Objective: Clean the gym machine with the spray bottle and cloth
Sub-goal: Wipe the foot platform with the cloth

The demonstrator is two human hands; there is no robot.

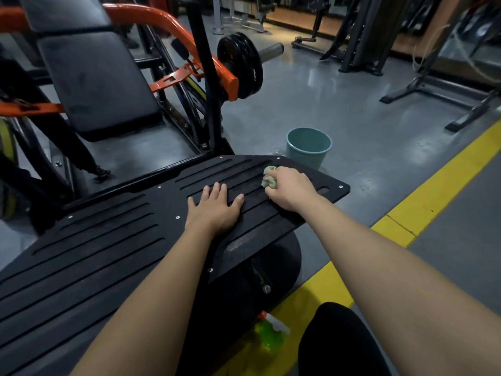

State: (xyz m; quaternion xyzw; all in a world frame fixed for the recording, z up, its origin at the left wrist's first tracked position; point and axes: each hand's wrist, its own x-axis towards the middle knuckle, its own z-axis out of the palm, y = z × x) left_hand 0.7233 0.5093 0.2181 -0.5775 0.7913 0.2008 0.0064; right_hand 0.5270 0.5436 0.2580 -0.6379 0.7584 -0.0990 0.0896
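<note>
Both of my hands are on the slotted black footplate [108, 240] of the gym machine [211, 104], towards its right end. My left hand [215, 207] lies flat, palm down, fingers straight and slightly spread across the ridges, holding nothing. My right hand [288, 189] is just beside it, further out towards the plate's far right corner, with its fingers curled round a bunched pale green cloth [269, 178]. The cloth sticks out on the left of my fist and is pressed to the plate's surface. The spray bottle [268, 335] is down on the floor [339, 109] close to me, below the near edge of the plate, between my left forearm and my dark-clad knee [339, 343]. It holds green liquid and has a white head with a red tip, though it is blurred and I cannot tell whether it stands upright or leans. A teal bucket [309, 147] stands on the grey floor just past the far edge of the plate, beyond my right hand. A yellow line [433, 191] runs along the floor to my right. Further ahead on the left is the machine's dark padded backrest [97, 80], tilted, with an orange arm [162, 20] curving over it down to black weight plates [244, 66] on a bar.
</note>
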